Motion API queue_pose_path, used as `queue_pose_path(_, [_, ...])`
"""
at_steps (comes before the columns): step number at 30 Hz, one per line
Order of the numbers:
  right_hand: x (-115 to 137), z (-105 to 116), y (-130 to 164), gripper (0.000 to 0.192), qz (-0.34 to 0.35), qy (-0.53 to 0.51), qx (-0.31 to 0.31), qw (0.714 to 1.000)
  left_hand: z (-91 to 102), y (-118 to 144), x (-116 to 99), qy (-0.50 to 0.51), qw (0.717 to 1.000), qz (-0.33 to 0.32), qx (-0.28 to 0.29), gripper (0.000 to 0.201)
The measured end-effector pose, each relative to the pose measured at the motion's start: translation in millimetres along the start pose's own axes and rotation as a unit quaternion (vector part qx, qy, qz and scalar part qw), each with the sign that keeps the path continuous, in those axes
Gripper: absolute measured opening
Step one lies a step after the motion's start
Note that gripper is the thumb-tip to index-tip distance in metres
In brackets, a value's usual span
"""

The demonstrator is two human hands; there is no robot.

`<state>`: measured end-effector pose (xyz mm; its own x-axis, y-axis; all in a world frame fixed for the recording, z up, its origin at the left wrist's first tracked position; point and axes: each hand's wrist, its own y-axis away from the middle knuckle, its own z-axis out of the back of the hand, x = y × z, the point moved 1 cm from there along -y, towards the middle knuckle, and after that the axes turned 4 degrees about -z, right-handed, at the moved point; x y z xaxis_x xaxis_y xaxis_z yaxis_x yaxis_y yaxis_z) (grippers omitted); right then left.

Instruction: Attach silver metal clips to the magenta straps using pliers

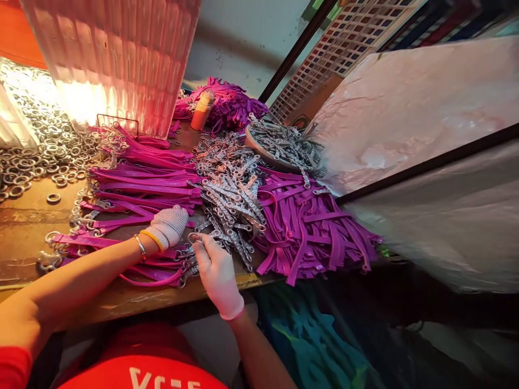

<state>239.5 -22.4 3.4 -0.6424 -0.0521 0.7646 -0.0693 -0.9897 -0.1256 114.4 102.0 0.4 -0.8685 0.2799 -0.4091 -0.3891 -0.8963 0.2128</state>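
My left hand (169,226), in a white dotted glove with a yellow cuff, is closed above purple straps (150,189) fitted with metal links and rings. Whatever its curled fingers grip is hidden. Close beside it, my right hand (217,274) in a plain white glove pinches a metal ring (193,237) between thumb and fingers. Just below the ring, more purple straps (156,276) end in small metal chains near the table's front edge. A heap of silvery chain pieces (233,202) lies beyond my right hand.
Loose metal rings (52,156) spread across the left of the wooden table (24,219). Purple straps (312,227) pile up at right, behind them a bowl of chains (259,148). An orange bottle (201,111) stands at the back. A corrugated panel (117,54) rises behind the rings.
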Motion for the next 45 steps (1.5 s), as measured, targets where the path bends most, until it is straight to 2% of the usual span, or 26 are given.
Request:
queue_pose_path(3, [2.7, -0.3, 2.2, 0.033, -0.007, 0.014, 0.01, 1.0, -2.4, 7.4, 2.1, 0.025, 0.999, -0.009, -0.022, 0.032])
queue_pose_path(6, [4.3, 0.2, 3.1, 0.035, 0.009, 0.038, 0.012, 0.999, 4.9, 26.3, 13.2, 0.069, 0.996, -0.052, -0.022, 0.024])
queue_pose_path(8, [5.4, -0.7, 2.2, 0.034, 0.051, 0.043, 0.008, 0.998, 10.1, 46.0, 24.4, 0.191, 0.979, -0.071, 0.003, 0.021])
queue_pose_path(9, [6.2, -2.0, 1.4, 0.034, 0.078, 0.045, 0.005, 0.996, 11.7, 57.2, 30.7, 0.283, 0.956, -0.07, 0.024, 0.021])
queue_pose_path(11, [9.2, -6.6, -0.7, 0.033, 0.122, 0.061, 0.01, 0.991, 12.6, 79.1, 42.9, 0.462, 0.883, -0.044, 0.065, 0.024])
queue_pose_path(12, [11.6, -9.7, -1.7, 0.033, 0.134, 0.08, 0.019, 0.988, 11.9, 88.8, 48.2, 0.52, 0.85, -0.025, 0.078, 0.027])
queue_pose_path(14, [18.7, -16.9, -3.2, 0.032, 0.139, 0.14, 0.047, 0.979, 9.2, 103.8, 56.1, 0.554, 0.828, 0.006, 0.083, 0.035])
queue_pose_path(17, [33.2, -25.9, -3.8, 0.031, 0.145, 0.259, 0.078, 0.952, 4.3, 115.4, 60.7, 0.541, 0.838, 0.035, 0.058, 0.043])
queue_pose_path(20, [45.7, -29.9, -5.0, 0.031, 0.175, 0.37, 0.092, 0.908, 0.7, 118.8, 60.0, 0.513, 0.856, 0.04, 0.047, 0.041])
queue_pose_path(22, [49.8, -30.3, -7.3, 0.028, 0.194, 0.417, 0.102, 0.882, -0.2, 118.4, 59.5, 0.472, 0.881, 0.009, 0.027, 0.036])
queue_pose_path(24, [50.5, -30.6, -10.4, 0.027, 0.203, 0.437, 0.105, 0.87, -0.5, 116.4, 59.8, 0.409, 0.911, -0.042, -0.028, 0.031])
queue_pose_path(26, [48.4, -32.5, -13.2, 0.026, 0.199, 0.441, 0.1, 0.87, -2.0, 113.3, 61.0, 0.361, 0.926, -0.093, -0.061, 0.027])
queue_pose_path(29, [42.6, -38.6, -14.8, 0.027, 0.182, 0.421, 0.112, 0.882, -8.2, 108.4, 65.8, 0.342, 0.932, -0.122, -0.018, 0.015])
queue_pose_path(31, [39.0, -41.7, -14.9, 0.028, 0.162, 0.387, 0.132, 0.898, -13.9, 106.6, 70.9, 0.343, 0.934, -0.094, 0.034, 0.014])
queue_pose_path(33, [36.9, -41.4, -16.0, 0.029, 0.132, 0.342, 0.153, 0.918, -18.9, 106.4, 75.3, 0.375, 0.924, -0.043, 0.064, 0.015])
queue_pose_path(36, [36.2, -37.3, -19.7, 0.045, 0.08, 0.294, 0.203, 0.931, -22.4, 108.7, 75.4, 0.441, 0.896, 0.008, 0.061, 0.017])
queue_pose_path(38, [35.4, -36.1, -21.7, 0.05, 0.04, 0.305, 0.231, 0.923, -22.3, 110.9, 71.9, 0.448, 0.893, 0.007, 0.049, 0.02])
queue_pose_path(40, [34.2, -37.8, -21.6, 0.039, 0.016, 0.339, 0.237, 0.91, -22.3, 113.0, 68.4, 0.437, 0.898, 0.002, 0.044, 0.023])
queue_pose_path(42, [33.5, -42.1, -19.3, 0.027, 0.034, 0.374, 0.233, 0.897, -23.5, 114.3, 66.6, 0.423, 0.905, 0.001, 0.038, 0.025])
queue_pose_path(45, [34.8, -47.2, -14.6, 0.02, 0.097, 0.41, 0.235, 0.876, -26.8, 113.3, 65.4, 0.399, 0.916, -0.001, 0.041, 0.023])
